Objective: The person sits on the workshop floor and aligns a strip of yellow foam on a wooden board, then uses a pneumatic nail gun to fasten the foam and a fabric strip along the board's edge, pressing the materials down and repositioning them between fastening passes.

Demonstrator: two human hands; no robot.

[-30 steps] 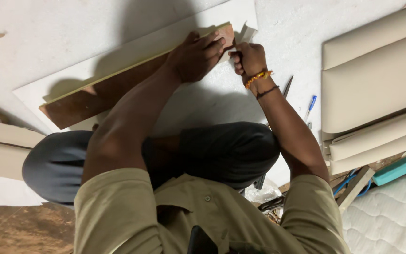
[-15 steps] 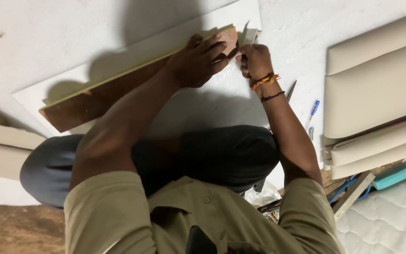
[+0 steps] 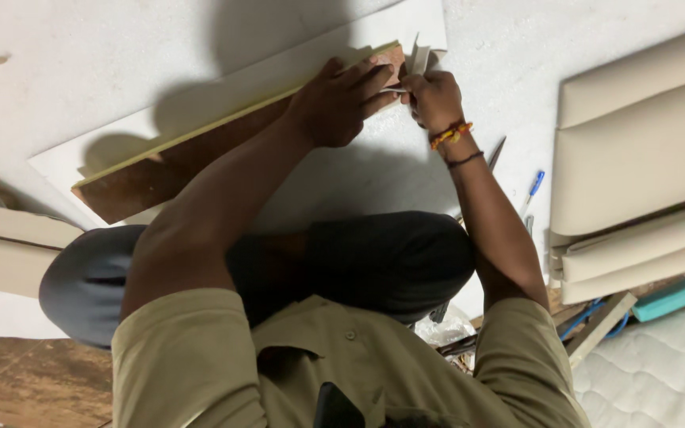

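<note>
Here, I list what I see from the head camera.

Left hand: my left hand (image 3: pixel 341 101) lies flat on the far end of the wooden board (image 3: pixel 192 162); the fingers are spread and press down on it, not closed around it.

Right hand: my right hand (image 3: pixel 433 97) is just to the right of the left hand; the fingers are closed around a small grey blade tool (image 3: pixel 417 62), whose tip stands up past the knuckles at the end of the board.

Wooden board: long, brown, with a pale yellow edge; it lies slanted on the white sheet (image 3: pixel 374 170), from near left to far right.

White sheet: it lies on the pale floor, under the board and both hands.

Wrist: orange and dark bracelets (image 3: pixel 453 135) on the right wrist.

Right side: stacked beige padded panels (image 3: pixel 636 158); between them and my right arm lies a blue-handled pen (image 3: pixel 534 185).

Near right: a teal strip (image 3: pixel 679 292) and a white quilted mattress (image 3: pixel 660 372).

Near left: beige pieces (image 3: pixel 9 246) on the brown floor.
</note>
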